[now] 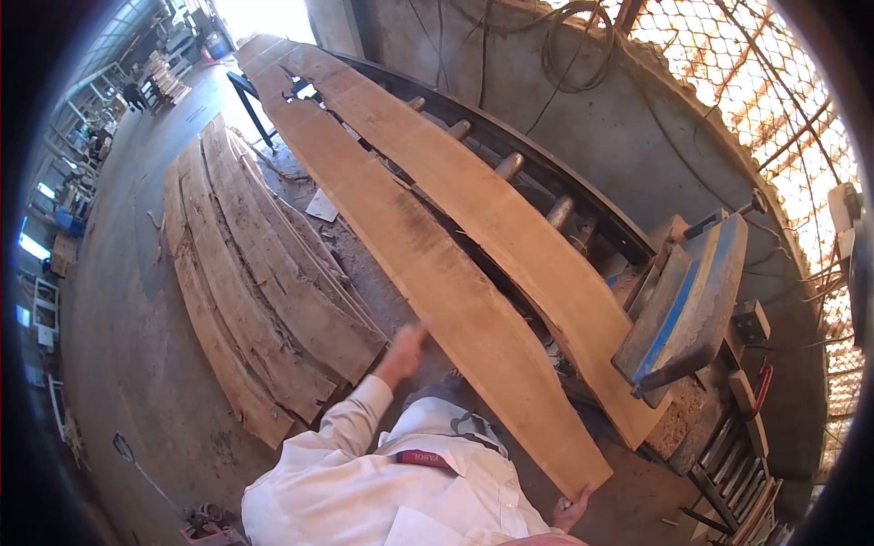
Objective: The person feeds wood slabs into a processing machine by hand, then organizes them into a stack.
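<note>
A long wooden plank (pixel 428 255) runs away from me, with a rough, wavy inner edge and a darker patch partway along. My right hand (pixel 572 511) is closed on its near end corner, fingers curled at the edge. My left hand (pixel 403 353) is beside the plank's left edge, close to or touching it; it is blurred and its fingers do not show clearly. A second long plank (pixel 492 200) lies alongside on the right, a dark uneven gap between the two.
Metal rollers (pixel 510 166) run beneath the planks. A machine fence (pixel 687 305) with blue and yellow stripes stands at the right. Several rough-edged slabs (pixel 241 273) are stacked low at the left. A wall with wire mesh (pixel 756 82) borders the right side.
</note>
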`<action>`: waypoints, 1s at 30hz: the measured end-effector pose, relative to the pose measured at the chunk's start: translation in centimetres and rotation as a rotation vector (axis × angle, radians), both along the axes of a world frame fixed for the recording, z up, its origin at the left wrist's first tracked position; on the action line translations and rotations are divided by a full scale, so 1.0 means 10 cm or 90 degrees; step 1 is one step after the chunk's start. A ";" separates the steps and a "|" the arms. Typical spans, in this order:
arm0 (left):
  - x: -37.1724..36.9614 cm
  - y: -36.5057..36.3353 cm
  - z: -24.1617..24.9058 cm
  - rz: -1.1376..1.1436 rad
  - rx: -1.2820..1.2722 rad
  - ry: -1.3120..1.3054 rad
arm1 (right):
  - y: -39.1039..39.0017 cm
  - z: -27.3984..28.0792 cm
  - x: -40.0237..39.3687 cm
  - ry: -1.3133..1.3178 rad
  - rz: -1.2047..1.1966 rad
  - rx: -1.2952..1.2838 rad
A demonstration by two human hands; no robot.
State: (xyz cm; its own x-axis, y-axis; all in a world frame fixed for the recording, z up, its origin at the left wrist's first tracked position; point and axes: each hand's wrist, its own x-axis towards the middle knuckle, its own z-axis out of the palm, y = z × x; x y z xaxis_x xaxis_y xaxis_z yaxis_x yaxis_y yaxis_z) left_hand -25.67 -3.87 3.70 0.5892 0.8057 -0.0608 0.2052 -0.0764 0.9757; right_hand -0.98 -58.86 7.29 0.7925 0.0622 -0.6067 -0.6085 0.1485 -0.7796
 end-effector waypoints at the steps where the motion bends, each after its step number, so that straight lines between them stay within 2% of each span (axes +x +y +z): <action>1: -0.08 0.26 -0.08 0.115 -0.124 -0.098 | 0.04 0.02 -0.01 0.003 -0.004 -0.005; 3: -0.18 0.77 0.06 0.259 -0.463 -0.221 | 0.05 0.04 0.00 0.021 0.006 -0.002; 5: -0.24 1.04 0.12 0.293 -0.424 -0.259 | -0.06 -0.10 0.04 0.048 0.016 0.016; 7: -0.09 1.15 0.30 0.292 -0.435 -0.303 | -0.26 -0.29 -0.01 0.057 -0.018 0.136; 8: -0.01 1.13 0.28 0.282 -0.316 -0.232 | -0.27 -0.36 -0.13 -0.111 0.061 0.003; 9: 0.06 1.14 0.28 0.266 -0.289 -0.202 | -0.27 -0.46 -0.23 -0.263 0.131 -0.147; 10: 0.07 1.11 0.28 0.252 -0.301 -0.196 | -0.23 -0.51 -0.24 -0.342 0.161 -0.258; 11: 0.08 1.08 0.25 0.243 -0.325 -0.198 | -0.02 -0.29 -0.24 -0.439 0.150 -0.353; 12: 0.10 1.08 0.23 0.230 -0.338 -0.192 | 0.03 -0.21 -0.20 -0.249 0.005 -0.125; 13: 0.19 0.94 0.44 0.231 -0.296 -0.154 | 0.00 -0.15 -0.16 -0.080 -0.134 0.121; 15: 0.18 0.96 0.32 0.188 -0.218 -0.127 | 0.01 0.02 -0.01 -0.071 -0.193 0.075; 16: 0.33 0.91 0.39 0.289 -0.389 -0.205 | -0.01 0.06 0.07 -0.058 -0.213 0.054; 19: 0.42 0.69 0.34 0.279 -0.372 -0.178 | -0.34 0.00 0.36 -0.055 -0.263 0.028; 22: 0.76 0.16 0.39 0.300 -0.406 -0.158 | -0.74 0.14 0.81 -0.052 -0.264 -0.017; 26: 1.13 -0.42 0.65 0.191 -0.444 -0.127 | -1.30 0.41 1.39 -0.136 -0.271 -0.109; 30: 1.38 -0.65 0.37 0.145 -0.462 -0.114 | -1.67 0.38 1.80 -0.131 -0.267 -0.127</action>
